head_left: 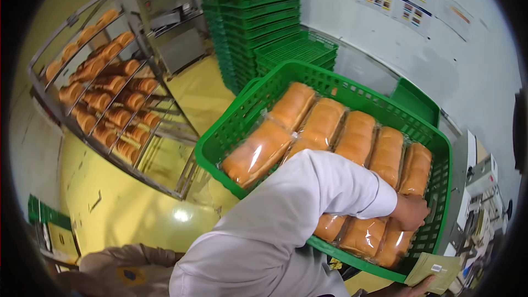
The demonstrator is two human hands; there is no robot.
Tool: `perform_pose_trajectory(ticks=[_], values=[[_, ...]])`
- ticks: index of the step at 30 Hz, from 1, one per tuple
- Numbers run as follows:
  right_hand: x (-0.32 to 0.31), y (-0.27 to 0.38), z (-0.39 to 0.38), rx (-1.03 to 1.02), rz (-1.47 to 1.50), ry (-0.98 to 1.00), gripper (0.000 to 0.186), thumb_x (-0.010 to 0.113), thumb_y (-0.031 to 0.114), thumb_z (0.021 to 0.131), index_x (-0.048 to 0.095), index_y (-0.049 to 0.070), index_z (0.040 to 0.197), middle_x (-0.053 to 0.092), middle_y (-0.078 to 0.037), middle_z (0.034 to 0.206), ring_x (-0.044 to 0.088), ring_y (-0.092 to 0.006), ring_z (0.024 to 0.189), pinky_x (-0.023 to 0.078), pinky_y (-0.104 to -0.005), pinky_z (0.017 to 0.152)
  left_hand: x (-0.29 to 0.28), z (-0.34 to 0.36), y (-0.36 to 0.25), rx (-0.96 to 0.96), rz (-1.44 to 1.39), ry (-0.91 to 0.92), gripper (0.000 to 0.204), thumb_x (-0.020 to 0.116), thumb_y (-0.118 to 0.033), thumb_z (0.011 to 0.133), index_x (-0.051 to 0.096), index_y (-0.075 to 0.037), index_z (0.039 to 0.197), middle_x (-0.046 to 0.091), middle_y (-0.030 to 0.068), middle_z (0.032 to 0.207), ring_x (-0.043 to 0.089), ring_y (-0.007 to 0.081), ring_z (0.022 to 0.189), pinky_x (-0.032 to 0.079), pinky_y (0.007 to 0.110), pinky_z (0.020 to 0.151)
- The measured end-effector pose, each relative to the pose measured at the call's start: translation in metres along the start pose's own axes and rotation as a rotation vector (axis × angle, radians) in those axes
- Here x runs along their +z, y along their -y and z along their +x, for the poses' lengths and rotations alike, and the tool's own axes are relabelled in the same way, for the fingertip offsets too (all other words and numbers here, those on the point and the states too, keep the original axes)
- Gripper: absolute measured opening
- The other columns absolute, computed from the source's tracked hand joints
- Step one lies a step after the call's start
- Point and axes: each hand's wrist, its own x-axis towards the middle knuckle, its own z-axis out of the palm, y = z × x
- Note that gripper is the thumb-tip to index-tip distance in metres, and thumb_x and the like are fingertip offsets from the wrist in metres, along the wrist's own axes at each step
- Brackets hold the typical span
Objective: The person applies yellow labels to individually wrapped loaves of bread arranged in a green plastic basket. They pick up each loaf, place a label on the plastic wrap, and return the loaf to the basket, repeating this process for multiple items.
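Note:
A green crate point(242, 93) holds rows of bagged bread loaves point(352, 137), golden brown in clear wrap. My left arm, in a white sleeve, reaches across it. My left hand point(408, 212) is at the crate's right end, fingers curled down onto a wrapped loaf point(395, 245); the fingertips are partly hidden. Beside the crate's lower-right corner, my right hand point(418, 289) grips an olive-tan flat item point(437, 268) with a white label; most of that hand is out of frame.
Left stands a metal rack point(113, 104) of bread on yellow flooring point(88, 187). Green crates point(258, 5) are stacked behind, by a steel machine point(170, 22). A bench with equipment point(484, 198) is right, below a white wall. A person in grey-brown clothing point(126, 269) is lower left.

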Motion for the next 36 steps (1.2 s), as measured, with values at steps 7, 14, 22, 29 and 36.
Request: perform_pose_trajectory(ticks=[7,14,22,29,36], values=[[0.101,0.027,0.111,-0.318,-0.017,-0.209,0.044,0.062,0.02,0.097,0.055,-0.003,0.133,0.057,-0.024,0.13,0.058,-0.0358,0.112,0.049,-0.0464,0.09,-0.249,-0.12,0.09,0.351,0.265,-0.822,0.031,0.055,-0.023,0.093,0.068,0.001,0.108,0.07,0.0204,0.093,0.068,0.0304,0.087,0.054,0.042,0.078],[0.162,0.055,0.13,-0.313,0.247,-0.103,0.045,0.062,0.022,0.097,0.054,-0.003,0.133,0.057,-0.024,0.13,0.058,-0.0359,0.112,0.049,-0.0459,0.091,-0.244,-0.565,0.299,-0.058,-0.827,-2.553,0.044,0.048,-0.031,0.098,0.051,-0.003,0.131,0.067,0.0098,0.117,0.067,0.0199,0.097,0.05,0.035,0.076],[0.179,0.068,0.135,-0.351,0.349,-0.042,0.047,0.062,0.023,0.097,0.052,-0.003,0.134,0.057,-0.024,0.13,0.057,-0.036,0.112,0.049,-0.0452,0.091,-0.137,-0.386,0.186,-0.466,-0.186,-1.052,0.07,0.062,-0.042,0.094,0.041,-0.002,0.147,0.051,0.016,0.144,0.045,0.0268,0.134,0.036,0.036,0.11],[0.185,0.072,0.142,-0.385,0.405,-0.006,0.049,0.061,0.025,0.096,0.051,-0.004,0.135,0.056,-0.024,0.129,0.057,-0.036,0.112,0.049,-0.0447,0.092,-0.117,-0.381,0.209,-0.427,-0.29,-1.176,0.065,0.065,-0.036,0.094,0.044,0.0,0.144,0.057,0.0132,0.137,0.054,0.0209,0.124,0.042,0.033,0.104],[0.187,0.078,0.145,-0.395,0.4,-0.022,0.05,0.061,0.026,0.096,0.05,-0.004,0.135,0.056,-0.024,0.129,0.057,-0.0361,0.112,0.048,-0.0442,0.092,-0.107,-0.376,0.238,0.072,-1.051,-1.281,0.054,0.059,-0.03,0.096,0.05,-0.001,0.14,0.061,0.0122,0.131,0.059,0.0192,0.117,0.048,0.031,0.098]])
